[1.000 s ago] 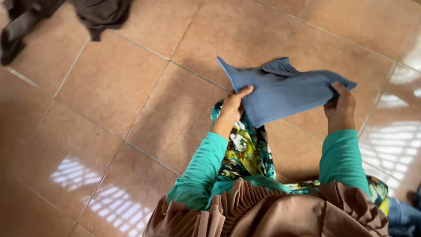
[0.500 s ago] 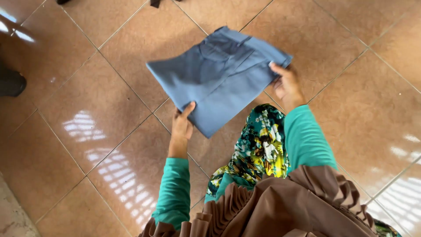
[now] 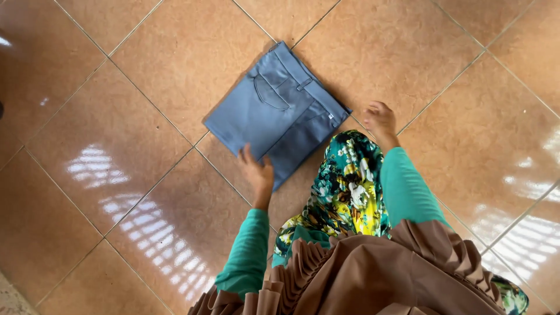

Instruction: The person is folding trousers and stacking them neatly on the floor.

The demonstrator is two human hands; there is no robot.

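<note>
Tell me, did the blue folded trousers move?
Yes. The blue folded trousers went down from the air and now lie flat on the tiled floor, left hand touching their edge.

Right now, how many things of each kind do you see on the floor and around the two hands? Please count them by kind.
Folded blue-grey trousers, flat on the tiled floor: 1
Bare hands: 2, the left hand on the trousers' near edge, the right hand just off their corner
Teal long sleeves: 2
Floral green-and-yellow cloth: 1
Brown pleated garment: 1
Total: 7
</note>
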